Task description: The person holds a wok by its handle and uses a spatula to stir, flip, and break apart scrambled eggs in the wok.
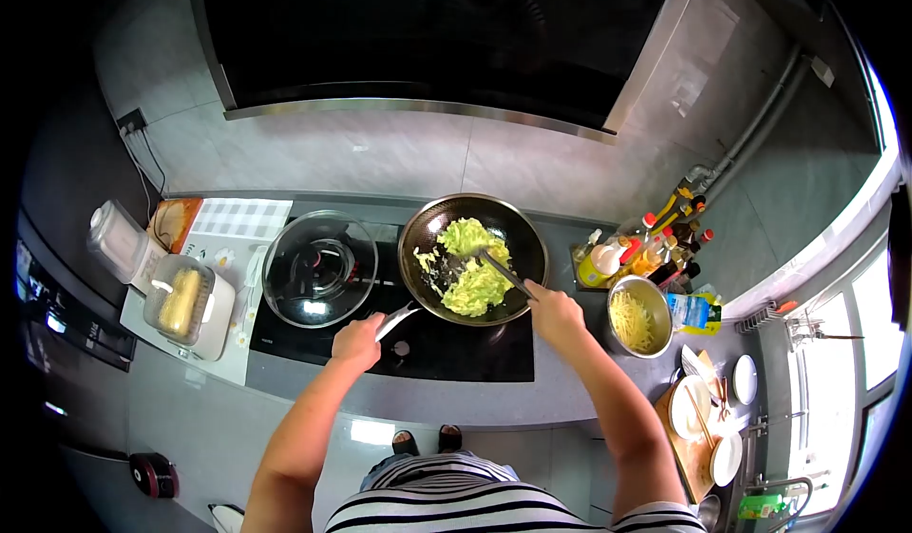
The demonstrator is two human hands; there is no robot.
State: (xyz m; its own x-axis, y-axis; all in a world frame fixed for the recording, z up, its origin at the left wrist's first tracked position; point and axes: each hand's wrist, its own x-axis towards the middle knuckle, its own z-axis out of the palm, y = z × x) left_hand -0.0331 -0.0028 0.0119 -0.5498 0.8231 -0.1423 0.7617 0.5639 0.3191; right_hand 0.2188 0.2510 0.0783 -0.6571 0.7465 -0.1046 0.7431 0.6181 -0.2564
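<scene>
A dark wok [427,224] stands on the right part of the black cooktop [475,357], with pale green and yellow food [475,291] in it. My left hand [357,343] is closed round the wok's silver handle [397,320], at the front left of the wok. At the wok's right rim, my right hand [556,313] grips a dark-handled spatula [508,275], whose tip is in the food. A glass lid [320,276] lies over the left part of the cooktop.
Sauce bottles [651,253] stand behind a metal bowl of pale shreds [638,316] at the right. Plates [690,409] and chopsticks rest on a wooden board further right. At the left is a white appliance [190,307]. A range hood [427,110] hangs above.
</scene>
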